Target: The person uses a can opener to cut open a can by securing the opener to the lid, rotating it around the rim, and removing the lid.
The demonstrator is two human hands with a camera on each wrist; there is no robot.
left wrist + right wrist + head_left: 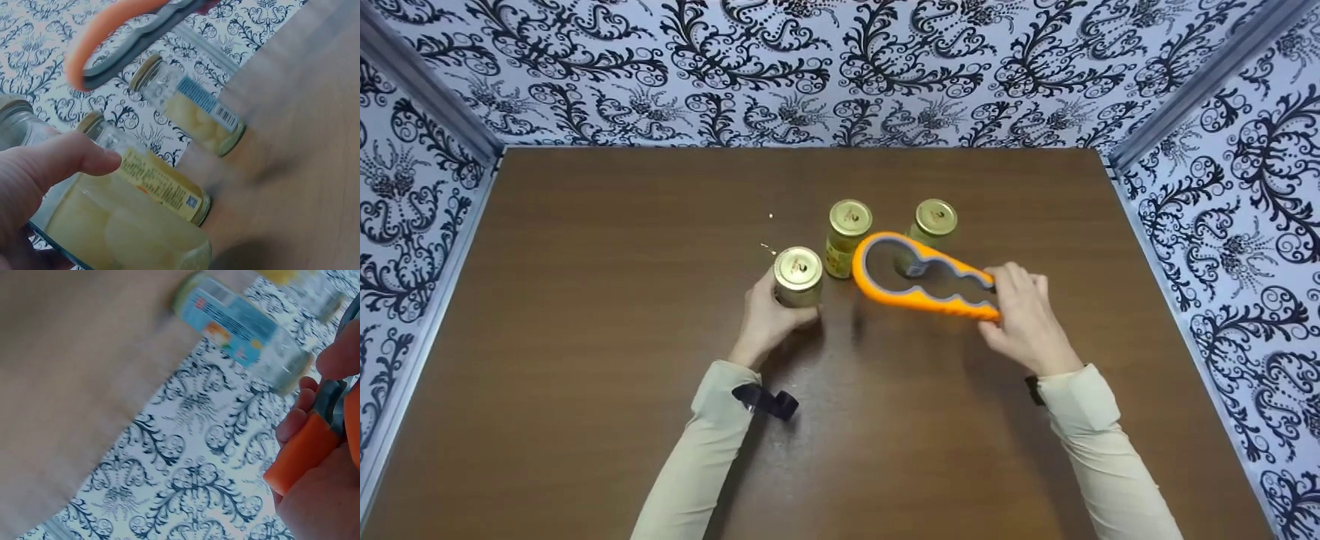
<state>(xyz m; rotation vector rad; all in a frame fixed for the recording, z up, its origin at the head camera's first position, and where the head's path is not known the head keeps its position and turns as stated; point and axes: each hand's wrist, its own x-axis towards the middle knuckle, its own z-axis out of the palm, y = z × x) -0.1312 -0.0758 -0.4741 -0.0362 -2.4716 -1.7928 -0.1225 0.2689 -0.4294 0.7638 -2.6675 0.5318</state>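
My left hand [769, 319] grips a glass jar [799, 276] with a gold lid, thumb on one side; pale round pieces show through its glass in the left wrist view. In my right hand [1024, 319] is an orange and grey jar opener [915, 300], held by its handles above the table. Its rounded loop points left, apart from the held jar. Behind stand two more gold-lidded jars: a yellow-labelled jar [840, 259] beside the held one, and a blue-labelled jar [225, 318] farther right, partly hidden by the opener in the head view.
The brown wooden table [585, 337] is bordered by patterned black-and-white walls [825, 75] at the back and both sides. Small light specks [767, 248] show on the table just behind the held jar. A black strap [765, 400] is on the left wrist.
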